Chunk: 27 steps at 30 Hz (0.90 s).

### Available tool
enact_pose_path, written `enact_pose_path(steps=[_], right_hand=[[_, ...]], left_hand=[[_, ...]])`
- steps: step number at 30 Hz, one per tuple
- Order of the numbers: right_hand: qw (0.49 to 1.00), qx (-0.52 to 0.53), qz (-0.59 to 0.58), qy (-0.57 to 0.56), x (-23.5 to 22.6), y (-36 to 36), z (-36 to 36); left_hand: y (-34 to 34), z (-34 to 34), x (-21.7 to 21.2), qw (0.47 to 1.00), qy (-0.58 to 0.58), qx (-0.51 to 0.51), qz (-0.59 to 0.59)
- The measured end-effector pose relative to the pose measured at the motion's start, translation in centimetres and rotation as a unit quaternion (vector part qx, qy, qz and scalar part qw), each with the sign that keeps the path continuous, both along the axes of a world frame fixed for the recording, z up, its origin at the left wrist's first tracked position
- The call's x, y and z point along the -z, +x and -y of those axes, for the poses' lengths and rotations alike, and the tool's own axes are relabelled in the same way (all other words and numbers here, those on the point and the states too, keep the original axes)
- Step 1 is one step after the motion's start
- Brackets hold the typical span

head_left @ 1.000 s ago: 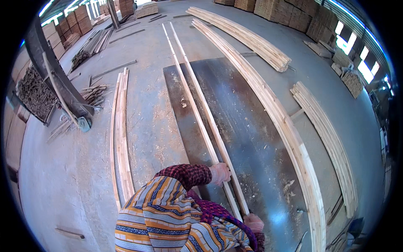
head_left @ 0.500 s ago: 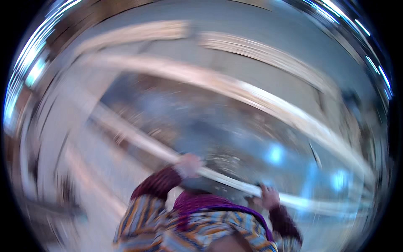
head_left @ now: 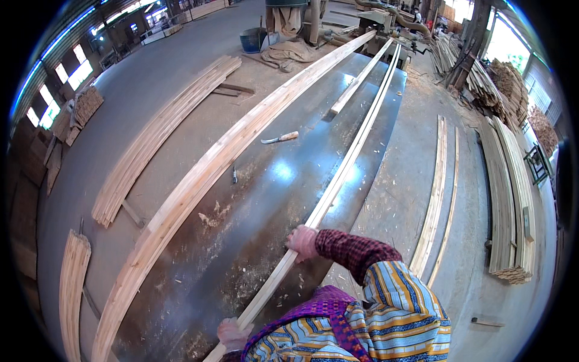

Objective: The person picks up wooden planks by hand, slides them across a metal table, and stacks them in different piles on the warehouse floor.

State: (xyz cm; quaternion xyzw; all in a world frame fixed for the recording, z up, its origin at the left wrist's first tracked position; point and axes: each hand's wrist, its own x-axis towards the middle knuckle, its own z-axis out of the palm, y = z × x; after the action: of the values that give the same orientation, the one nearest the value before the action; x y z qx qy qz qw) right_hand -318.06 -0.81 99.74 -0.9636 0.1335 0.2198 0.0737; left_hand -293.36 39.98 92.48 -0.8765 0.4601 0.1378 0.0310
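Long, thin pale wooden strips run side by side from beside me to the far end of a dark metal table. My right hand is closed around them near the table's right edge. Nearer my body, my left hand also wraps the strips, partly hidden by my clothing. Left of them, a shorter wooden piece lies toward the far end. A hooked knife with a wooden handle rests mid-table, and a small dark tool lies nearer.
Long boards line the table's left side. A machine stands at its far end. Stacked strips lie on the floor at left, loose strips and a board pile at right. A bucket stands far back.
The view has swung from a blurred sideways look across the table to a steady look along it toward the machine. Both hands stay on the long wood, my right now farther ahead.
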Motion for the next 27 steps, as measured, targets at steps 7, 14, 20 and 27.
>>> enact_pose_path(steps=[7,14,20,27], right_hand=[[0.998,-0.026,0.047,0.040,-0.9,1.3,-2.4],[0.997,-0.050,0.053,0.029,0.1,-2.3,2.9],[0.993,-0.042,0.104,-0.022,0.8,-2.3,2.6],[0.998,-0.028,0.062,-0.010,1.6,-2.5,2.5]], left_hand=[[2.0,-4.2,0.2,0.998,-0.031,0.038,0.032],[-2.5,2.0,-1.8,0.999,-0.021,-0.011,-0.044],[-5.0,7.3,-3.0,0.995,-0.039,0.078,-0.052],[-8.3,15.3,-3.8,0.990,0.061,0.092,-0.088]])
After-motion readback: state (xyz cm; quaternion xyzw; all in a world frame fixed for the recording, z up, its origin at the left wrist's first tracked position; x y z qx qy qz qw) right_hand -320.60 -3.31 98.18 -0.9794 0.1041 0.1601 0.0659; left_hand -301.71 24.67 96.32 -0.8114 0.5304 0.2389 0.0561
